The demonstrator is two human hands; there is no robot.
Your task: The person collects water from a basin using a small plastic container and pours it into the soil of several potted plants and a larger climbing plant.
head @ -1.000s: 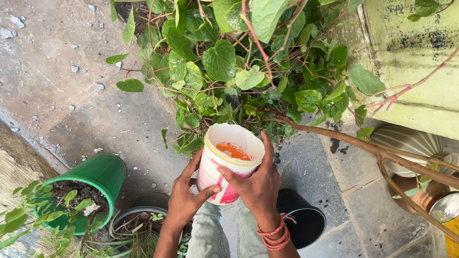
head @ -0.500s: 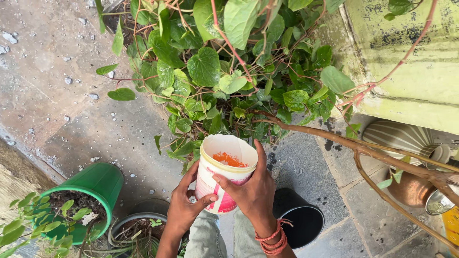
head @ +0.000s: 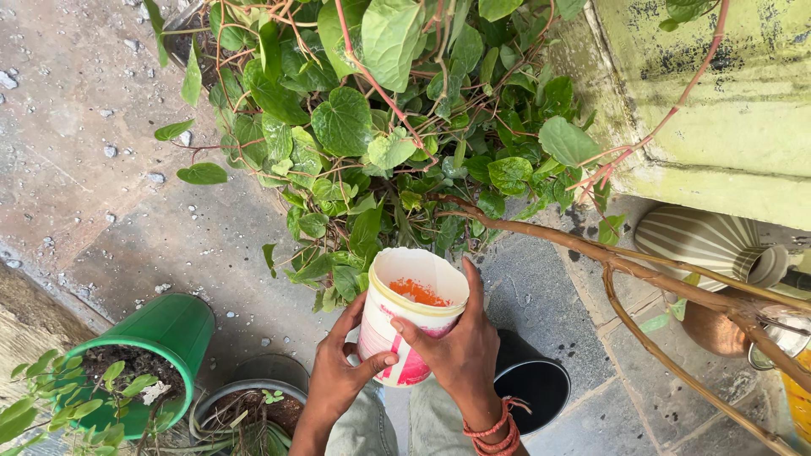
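Both hands hold a white and pink plastic container (head: 411, 314) with an open top; orange stuff lies inside it. My left hand (head: 338, 371) wraps its lower left side, thumb across the front. My right hand (head: 460, 350) grips the right side, fingers reaching the rim; red thread bangles circle that wrist. The container is upright, just below a leafy green climbing plant (head: 380, 127) with heart-shaped leaves and reddish stems.
A green pot (head: 160, 333) with soil and a small plant stands at lower left, a grey pot (head: 253, 397) beside it. A black pot (head: 532, 384) sits by my right wrist. A striped vase (head: 701, 241) lies at right, behind a brown woody branch (head: 625, 270). A yellow-green wall (head: 726, 93) rises at upper right.
The container and both hands sit slightly lower and to the right in view, as the camera has shifted. The grip is unchanged.
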